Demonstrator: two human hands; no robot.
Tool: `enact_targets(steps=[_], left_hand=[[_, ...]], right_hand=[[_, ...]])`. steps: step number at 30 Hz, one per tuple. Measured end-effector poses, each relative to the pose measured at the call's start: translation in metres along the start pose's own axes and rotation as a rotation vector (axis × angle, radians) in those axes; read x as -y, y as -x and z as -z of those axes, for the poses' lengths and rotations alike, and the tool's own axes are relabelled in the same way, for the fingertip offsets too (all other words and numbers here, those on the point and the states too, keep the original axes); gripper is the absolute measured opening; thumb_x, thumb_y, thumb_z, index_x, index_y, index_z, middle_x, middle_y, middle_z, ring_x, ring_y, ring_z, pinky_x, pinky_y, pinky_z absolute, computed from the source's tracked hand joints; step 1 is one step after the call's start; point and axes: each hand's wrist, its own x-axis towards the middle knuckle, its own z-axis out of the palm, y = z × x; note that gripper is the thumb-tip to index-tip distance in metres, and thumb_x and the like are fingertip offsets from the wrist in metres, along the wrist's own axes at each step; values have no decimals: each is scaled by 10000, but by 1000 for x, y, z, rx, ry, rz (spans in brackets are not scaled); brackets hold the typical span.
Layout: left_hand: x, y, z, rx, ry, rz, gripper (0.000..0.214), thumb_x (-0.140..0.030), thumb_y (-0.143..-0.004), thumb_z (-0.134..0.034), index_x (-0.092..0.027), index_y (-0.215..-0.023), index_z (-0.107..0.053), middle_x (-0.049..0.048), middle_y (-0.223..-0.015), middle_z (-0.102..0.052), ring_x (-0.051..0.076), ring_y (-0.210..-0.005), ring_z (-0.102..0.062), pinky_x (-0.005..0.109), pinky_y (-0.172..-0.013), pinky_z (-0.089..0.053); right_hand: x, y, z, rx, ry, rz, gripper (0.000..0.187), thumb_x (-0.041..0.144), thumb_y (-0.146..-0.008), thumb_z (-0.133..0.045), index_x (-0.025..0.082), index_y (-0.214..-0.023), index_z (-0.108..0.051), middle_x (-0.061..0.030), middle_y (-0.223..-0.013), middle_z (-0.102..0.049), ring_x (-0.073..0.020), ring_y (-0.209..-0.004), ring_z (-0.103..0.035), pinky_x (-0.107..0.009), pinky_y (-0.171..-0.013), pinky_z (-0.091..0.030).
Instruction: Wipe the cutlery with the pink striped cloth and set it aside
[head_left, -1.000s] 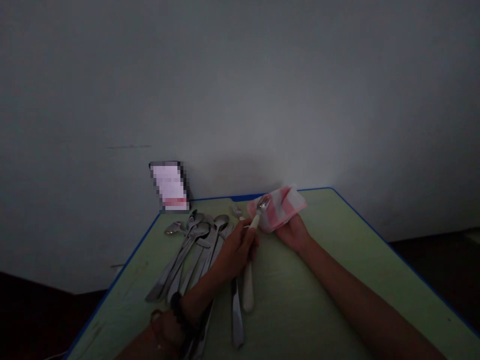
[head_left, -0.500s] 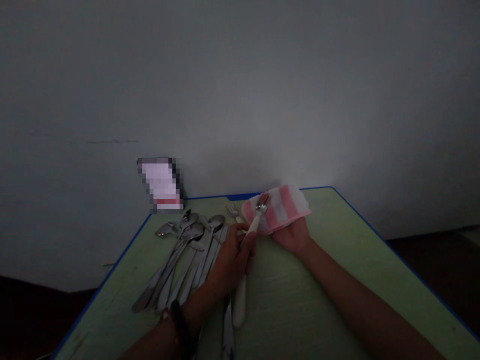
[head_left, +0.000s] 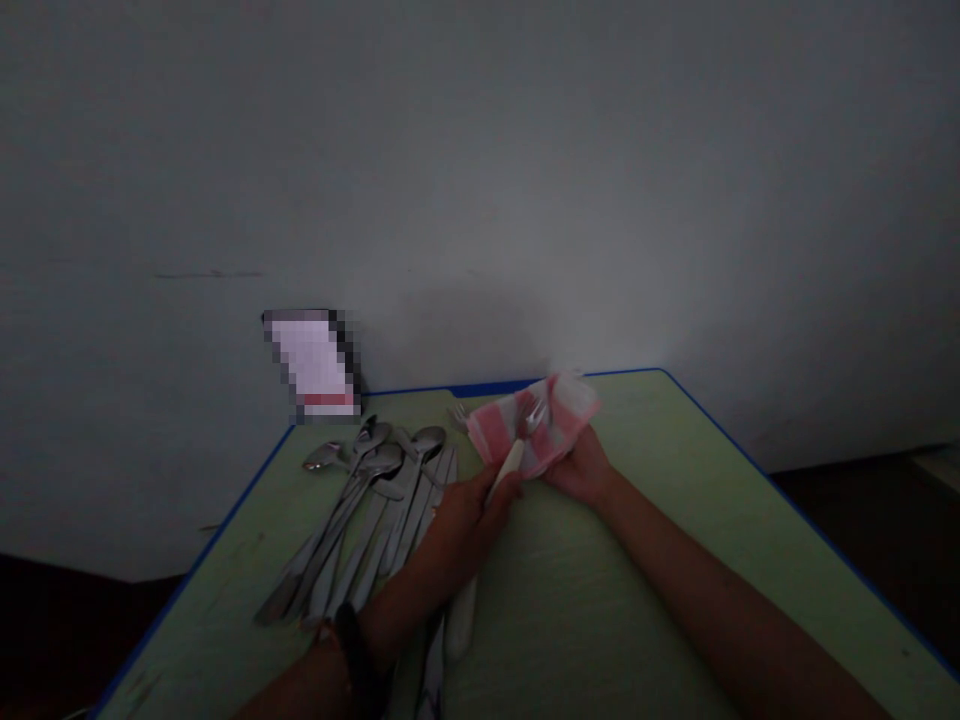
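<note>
My left hand [head_left: 476, 510] is closed round the pale handle of a fork [head_left: 513, 465], its metal tines pointing up and away from me. Behind the tines, a pink-and-white striped cloth [head_left: 493, 434] lies across my right hand [head_left: 585, 468], which grips it from below; most of those fingers are hidden under the fabric. The fork's head rests against the cloth. Another fork [head_left: 458, 414] lies on the table just left of the cloth, partly covered by my left hand.
Several spoons and other metal cutlery [head_left: 382, 462] lie in a pile left of my left hand. A phone-like device with a blurred screen [head_left: 313, 362] leans on the wall [head_left: 480, 180] at the back left. The green table [head_left: 600, 610] has a blue edge.
The cloth has folded up more around the fork's head, and its right side has drawn inward. My left hand has moved slightly, still holding the fork.
</note>
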Motion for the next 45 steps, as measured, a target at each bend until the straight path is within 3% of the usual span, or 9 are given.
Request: enact_targets(steps=[4,11,17,23,27,32,37,41,45], left_hand=[[0,2,-2,54,-25,-26,432,-462,-906,-311,-179,-785,-614,-24,-562,-545,126,-523,-517,223,-536,-355],[0,0,-2,46,-14,-31,438,-457,-919,-288,-174,-934,-621,7,-689,-638,150,-616,-582,235,-596,-393],[2,-3,1,52,-28,-78,377,-408,-918,-315,-184,-1052,-588,41,-881,-675,179,-763,-614,255,-674,-412],[2,0,6,121,0,-139,312,-289,-886,-363,-176,-1120,-537,20,-836,-641,157,-730,-583,253,-673,-411],[2,1,5,130,58,-83,291,-322,-898,-335,-168,-1032,-543,-16,-674,-567,124,-588,-518,223,-550,-380],[4,2,1,113,137,-42,291,-384,-908,-322,-171,-1005,-495,-36,-611,-526,113,-528,-492,213,-503,-363],[2,3,1,161,111,-54,310,-415,-918,-298,-179,-994,-484,-36,-587,-545,127,-539,-527,234,-551,-385],[1,3,1,185,76,-52,340,-437,-922,-280,-182,-929,-506,-36,-557,-539,137,-547,-536,241,-560,-382],[1,3,1,181,92,-37,351,-441,-923,-276,-186,-811,-490,-42,-557,-524,122,-523,-516,236,-546,-371]], right_hand=[[-6,0,6,-115,194,-73,184,261,-721,-677,118,-832,-640,-36,-751,-696,-125,-651,-628,-233,-654,-500],[-11,-2,7,-183,329,69,308,217,-575,-784,141,-840,-648,-24,-739,-698,-127,-621,-621,-228,-605,-478],[-18,-4,7,-259,352,146,303,379,-637,-733,129,-779,-638,-18,-642,-663,-115,-549,-585,-236,-572,-451],[-14,-9,6,-347,172,120,319,476,-759,-597,157,-770,-618,-2,-614,-652,-119,-519,-568,-246,-560,-463],[-3,-7,6,-219,-35,96,355,442,-872,-409,162,-870,-627,-31,-776,-700,-159,-708,-630,-310,-718,-505],[4,1,5,-64,-79,38,490,516,-872,-290,163,-969,-616,-75,-932,-703,-222,-841,-636,-421,-787,-493],[4,3,5,-73,-94,18,509,537,-857,-279,168,-948,-618,-67,-898,-709,-222,-822,-641,-402,-773,-500],[2,-2,4,-96,-90,61,391,429,-862,-340,172,-946,-623,-47,-867,-710,-208,-788,-640,-396,-769,-507],[0,-6,6,-122,-73,55,304,350,-871,-383,160,-884,-620,-34,-798,-701,-161,-718,-635,-307,-703,-517]])
